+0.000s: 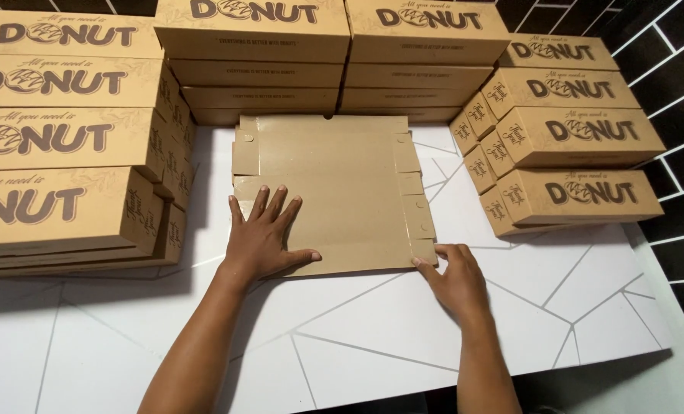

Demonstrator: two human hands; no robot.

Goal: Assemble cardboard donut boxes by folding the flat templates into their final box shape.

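Left hand (265,234) flat, fingers spread on unfolded cardboard box blank (330,192); right hand (453,277) pinching blank's near-right corner flap, mid-counter (373,337).

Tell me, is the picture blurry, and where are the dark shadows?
Head view: mostly sharp; the left hand and right hand on the flat cardboard sheet look clear. Dark shadow lies under the left stack of boxes on the white table; straight edges bend near the corners.

Your left hand (261,234) and right hand (455,280) are bare, no gloves, no rings, no watch at either wrist. Both forearms run uncovered down to the frame's bottom edge, no sleeves showing.
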